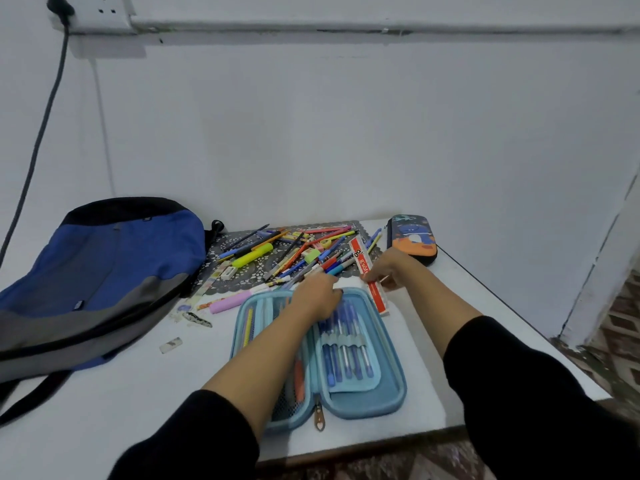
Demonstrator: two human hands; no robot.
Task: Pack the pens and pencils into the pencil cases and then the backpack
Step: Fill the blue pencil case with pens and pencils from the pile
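Observation:
An open light-blue pencil case (391,386) lies in front of me on the white table, with several blue pens under its elastic loops. My left hand (317,294) rests on the case's far edge, its fingers curled down by the pens there; what it holds is hidden. My right hand (388,268) pinches a red and white ruler (360,258) beside the case. A heap of pens and pencils (294,251) lies on a dark lace mat behind the case. A blue and grey backpack (104,271) lies at the left.
A closed dark pencil case (412,237) with an orange and blue print stands at the back right. A pink pen (228,303), erasers (170,344) and scraps lie left of the open case. The table edge runs close on the right; the wall is behind.

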